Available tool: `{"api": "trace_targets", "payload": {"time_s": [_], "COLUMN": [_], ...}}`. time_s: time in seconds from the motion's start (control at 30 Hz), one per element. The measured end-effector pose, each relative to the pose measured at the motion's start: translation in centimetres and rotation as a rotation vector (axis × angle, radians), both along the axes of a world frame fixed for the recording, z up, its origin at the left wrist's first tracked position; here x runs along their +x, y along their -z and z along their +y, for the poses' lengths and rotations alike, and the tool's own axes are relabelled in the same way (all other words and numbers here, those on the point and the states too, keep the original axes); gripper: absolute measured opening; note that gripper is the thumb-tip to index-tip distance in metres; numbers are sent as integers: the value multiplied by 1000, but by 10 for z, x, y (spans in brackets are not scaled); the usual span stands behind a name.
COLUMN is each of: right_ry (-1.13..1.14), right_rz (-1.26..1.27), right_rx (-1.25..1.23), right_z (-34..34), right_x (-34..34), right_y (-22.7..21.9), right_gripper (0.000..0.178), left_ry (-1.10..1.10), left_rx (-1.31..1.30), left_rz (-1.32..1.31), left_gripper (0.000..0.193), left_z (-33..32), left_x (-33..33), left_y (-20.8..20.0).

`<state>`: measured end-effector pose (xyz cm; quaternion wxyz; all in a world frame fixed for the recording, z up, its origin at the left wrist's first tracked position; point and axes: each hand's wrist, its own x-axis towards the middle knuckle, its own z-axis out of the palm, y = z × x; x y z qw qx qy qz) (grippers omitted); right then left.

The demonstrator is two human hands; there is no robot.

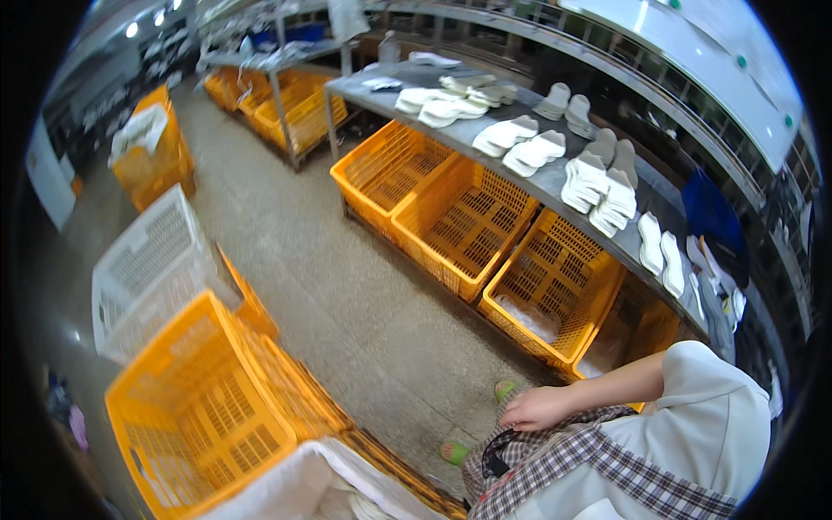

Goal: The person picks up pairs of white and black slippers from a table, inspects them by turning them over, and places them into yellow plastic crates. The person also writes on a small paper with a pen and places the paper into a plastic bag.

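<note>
White sleeve [719,407]; right hand [536,408] at checked apron [555,464]

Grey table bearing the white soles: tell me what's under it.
Orange crates stand in a row; one holds crumpled, pale plastic. The right forearm partly covers the nearest crate, so its full contents can't be seen.

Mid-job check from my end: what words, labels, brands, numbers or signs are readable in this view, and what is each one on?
None: no text can be read in this view.
Orange crates and white crate: no readable lettering.
White soles on the table: any marks are too small to tell.
White panel with green dots: no readable writing.
Checked apron: nothing legible.
</note>
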<state>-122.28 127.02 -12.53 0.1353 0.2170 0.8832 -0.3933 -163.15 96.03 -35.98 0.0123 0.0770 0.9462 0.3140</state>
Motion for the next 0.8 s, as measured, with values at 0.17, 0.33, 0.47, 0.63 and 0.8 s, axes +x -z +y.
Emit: {"api": "trace_targets", "payload": {"time_s": [0.17, 0.33, 0.47, 0.63, 0.8], "right_ry": [95, 151, 178, 203, 212], "right_rz": [48, 105, 228, 135, 32], "right_rx": [58, 29, 99, 68, 119], "right_z": [40, 94, 165, 289, 427], "right_x": [6, 1, -8, -19, -63], "right_y": [1, 23, 47, 51, 51], "right_gripper": [27, 19, 19, 22, 22], "left_ry": [-77, 368, 1372, 1444, 1234], "left_rx": [567, 654, -119, -310, -343], "left_rz": [301, 361, 100, -423, -575], "left_gripper": [53, 46, 50, 45, 43], "left_z": [112, 250, 356, 435, 521], "left_x": [-25, 2, 8, 58, 64], "left_y": [-169, -225, -212, -164, -134]}}
